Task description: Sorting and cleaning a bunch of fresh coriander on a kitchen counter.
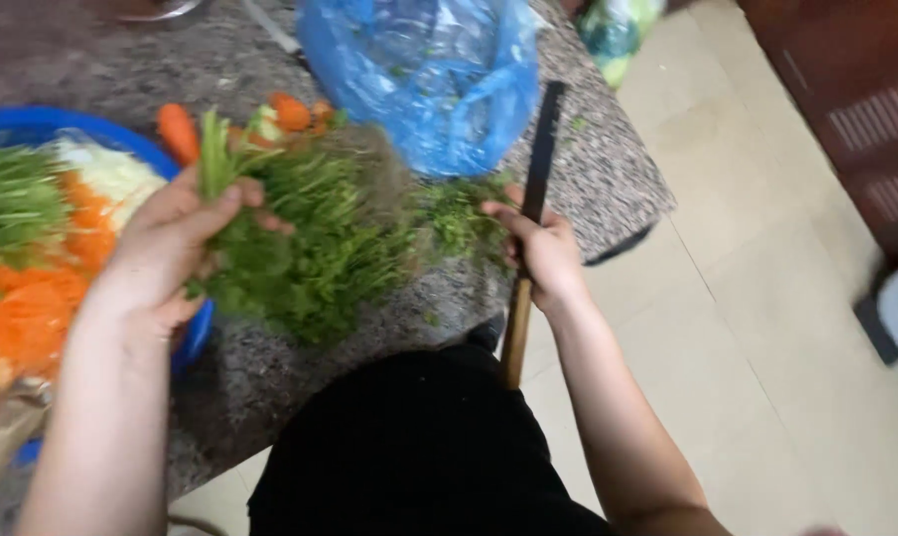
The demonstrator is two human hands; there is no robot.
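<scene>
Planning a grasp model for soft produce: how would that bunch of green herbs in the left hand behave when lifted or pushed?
Probably floppy: the bunch of green herbs spreads out loosely beyond the left hand, which grips only its stems. Likely light for its bulk, being thin stems and fine leaves. Apt to shed bits: loose green scraps already lie on the granite counter near the right hand, which holds a knife.

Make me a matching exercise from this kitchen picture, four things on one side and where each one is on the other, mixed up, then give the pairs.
Things:
1. bunch of green herbs
2. knife
3. blue plastic bag
4. shredded carrot

Places:
A. in the blue basin at the left
B. gripped in the left hand
C. on the counter beyond the herbs
D. held in the right hand

Pairs: 1-B, 2-D, 3-C, 4-A
</scene>
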